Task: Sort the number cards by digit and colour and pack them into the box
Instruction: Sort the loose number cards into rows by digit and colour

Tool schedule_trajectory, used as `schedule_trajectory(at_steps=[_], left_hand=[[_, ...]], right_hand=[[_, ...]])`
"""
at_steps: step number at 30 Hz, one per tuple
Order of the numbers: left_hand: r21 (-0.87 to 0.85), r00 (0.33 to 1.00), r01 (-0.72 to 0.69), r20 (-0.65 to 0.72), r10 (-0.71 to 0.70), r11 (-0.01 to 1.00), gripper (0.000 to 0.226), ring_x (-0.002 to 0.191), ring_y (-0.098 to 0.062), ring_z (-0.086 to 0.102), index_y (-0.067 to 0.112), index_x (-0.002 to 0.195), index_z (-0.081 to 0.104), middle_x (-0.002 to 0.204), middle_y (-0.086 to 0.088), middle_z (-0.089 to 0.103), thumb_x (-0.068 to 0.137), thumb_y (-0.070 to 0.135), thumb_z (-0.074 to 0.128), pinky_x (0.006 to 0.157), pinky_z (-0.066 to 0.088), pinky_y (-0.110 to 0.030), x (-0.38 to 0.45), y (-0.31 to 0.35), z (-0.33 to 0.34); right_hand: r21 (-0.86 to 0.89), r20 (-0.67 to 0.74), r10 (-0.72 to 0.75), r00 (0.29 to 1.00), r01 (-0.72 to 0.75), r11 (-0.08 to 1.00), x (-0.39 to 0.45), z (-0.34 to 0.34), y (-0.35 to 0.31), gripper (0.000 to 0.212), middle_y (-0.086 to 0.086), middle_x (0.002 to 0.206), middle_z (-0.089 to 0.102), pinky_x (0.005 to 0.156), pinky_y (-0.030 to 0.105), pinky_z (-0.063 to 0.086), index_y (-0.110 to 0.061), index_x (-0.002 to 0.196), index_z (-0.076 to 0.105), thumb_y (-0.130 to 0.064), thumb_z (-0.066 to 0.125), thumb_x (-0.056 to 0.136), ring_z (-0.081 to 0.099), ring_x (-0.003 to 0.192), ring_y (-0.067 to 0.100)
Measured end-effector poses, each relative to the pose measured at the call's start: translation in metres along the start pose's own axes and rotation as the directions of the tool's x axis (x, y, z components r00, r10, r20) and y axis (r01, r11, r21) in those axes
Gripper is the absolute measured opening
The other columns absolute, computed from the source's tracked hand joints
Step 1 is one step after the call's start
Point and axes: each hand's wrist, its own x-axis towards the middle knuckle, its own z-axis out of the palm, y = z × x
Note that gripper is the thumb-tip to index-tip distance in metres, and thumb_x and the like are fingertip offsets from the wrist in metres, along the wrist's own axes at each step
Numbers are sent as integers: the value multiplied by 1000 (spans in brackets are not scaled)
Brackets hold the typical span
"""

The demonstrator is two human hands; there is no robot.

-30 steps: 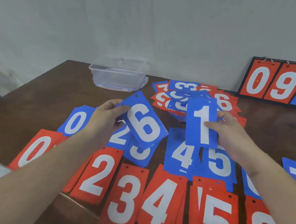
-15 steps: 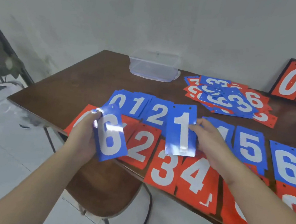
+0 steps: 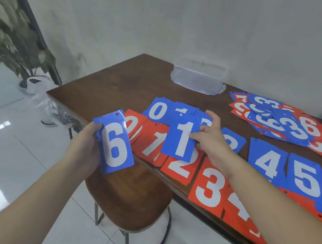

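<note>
Blue 1 card (image 3: 182, 140), pinched by the right grip (image 3: 210, 137), hung just above the red cards on the surface (image 3: 109, 86); blue 6 card (image 3: 115, 144), grasped by the left grip (image 3: 86, 148), stood leftward, off the edge.

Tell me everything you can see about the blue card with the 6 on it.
The blue 6 card is a thin, glossy rectangle with a large white 6 and two small punched holes near its top edge. It looks like stiff plastic. The left hand grips it by its left edge, holding it upright and slightly tilted, off the table's near-left corner and above a brown stool. More blue edges behind it suggest further cards underneath.
</note>
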Motion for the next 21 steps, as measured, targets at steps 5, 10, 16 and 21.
schedule_trajectory(at_steps=[5, 10, 16, 21], left_hand=[[90, 1000, -28, -6, 28, 996, 28, 86, -21, 72, 10, 113, 70, 100, -10, 74, 96, 29, 60, 75, 59, -31, 21, 11, 28], [146, 997, -8, -70, 18, 989, 25, 105, -32, 71, 13, 121, 65, 117, -12, 72, 101, 25, 56, 93, 55, -46, 46, 12, 52], [219, 994, 23, -112, 1, 976, 19, 93, -27, 72, 15, 114, 67, 110, -12, 74, 100, 21, 56, 85, 57, -42, 72, 15, 66], [272, 993, 27, -119, 6, 962, 15, 90, -28, 73, 15, 109, 66, 103, -10, 76, 102, 22, 55, 82, 58, -43, 88, 17, 73]], right_hand=[[10, 29, -41, 999, 41, 999, 42, 1, -16, 65, 14, 119, 64, 80, 42, 63, -31, 140, 43, 3, 66, 90, 72, 100, 22], [8, 60, -68, 996, 67, 998, 98, 1, -28, 54, 11, 117, 67, 63, 33, 62, -22, 134, 48, 7, 63, 91, 72, 96, 21], [-416, 82, -222, 971, 236, 878, 150, 2, -25, 47, -7, 91, 60, 73, 36, 54, -26, 129, 52, -8, 64, 88, 63, 84, 16], [-813, 112, -308, 945, 265, 518, 169, 1, -14, 44, -2, 128, 56, 97, 38, 36, -31, 129, 53, -29, 69, 88, 45, 121, 25]])
